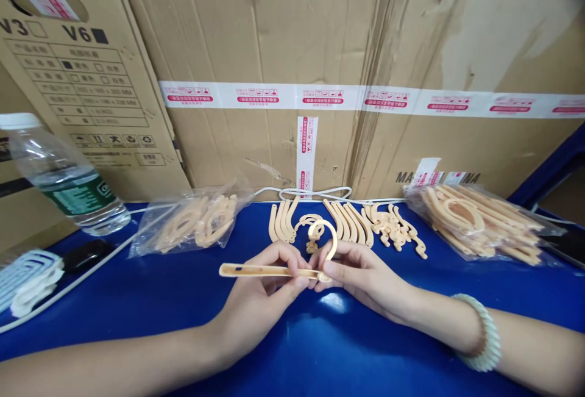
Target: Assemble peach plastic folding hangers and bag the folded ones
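Observation:
My left hand [269,293] pinches a beige plastic hanger arm [256,271], which lies level and points left, with a small slot near its free end. My right hand [361,272] grips the base of a curved beige hanger hook [333,235], its loop standing upright. Hook base and arm meet between my fingertips; whether they are joined I cannot tell. Just beyond my hands lie loose hanger arms in two rows, a left row [278,223] and a right row [350,223]. More loose hooks [315,220] sit between the rows, partly hidden. Small curved beige pieces [395,226] are heaped to the right.
Clear plastic bags of beige parts lie at left [201,220] and right [479,220]. A water bottle [68,183] leans at far left, near a black object [86,255] and a white cable [91,272]. Cardboard boxes [274,153] wall off the back of the blue table [137,305].

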The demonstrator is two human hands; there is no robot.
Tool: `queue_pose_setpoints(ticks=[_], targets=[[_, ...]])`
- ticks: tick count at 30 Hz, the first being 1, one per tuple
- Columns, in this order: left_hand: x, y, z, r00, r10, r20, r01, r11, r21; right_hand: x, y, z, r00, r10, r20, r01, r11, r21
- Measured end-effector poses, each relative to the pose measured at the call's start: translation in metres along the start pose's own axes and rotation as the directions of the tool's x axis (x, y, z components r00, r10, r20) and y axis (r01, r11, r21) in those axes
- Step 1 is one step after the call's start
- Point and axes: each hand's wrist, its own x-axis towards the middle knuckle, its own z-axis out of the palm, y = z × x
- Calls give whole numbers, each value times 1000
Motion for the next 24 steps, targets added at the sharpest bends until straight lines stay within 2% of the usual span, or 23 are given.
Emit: queue_pose_setpoints(ticks=[7, 13, 17, 24], targets=[[1, 3, -1, 999, 30, 20, -31, 998, 57, 0, 1, 0, 1000, -1, -5, 1, 1000, 1], [3, -3, 0, 998, -57, 12, 57, 998, 9, -1, 1, 2, 999, 8, -32, -10, 999, -42], [2, -4, 2, 997, -72, 40, 74, 996, -41, -1, -1, 2, 999, 18, -36, -20, 998, -57], [0, -1, 2, 995, -94, 41, 95, 995, -13, 0, 2, 1, 1000, 3, -17, -4, 997, -76]])
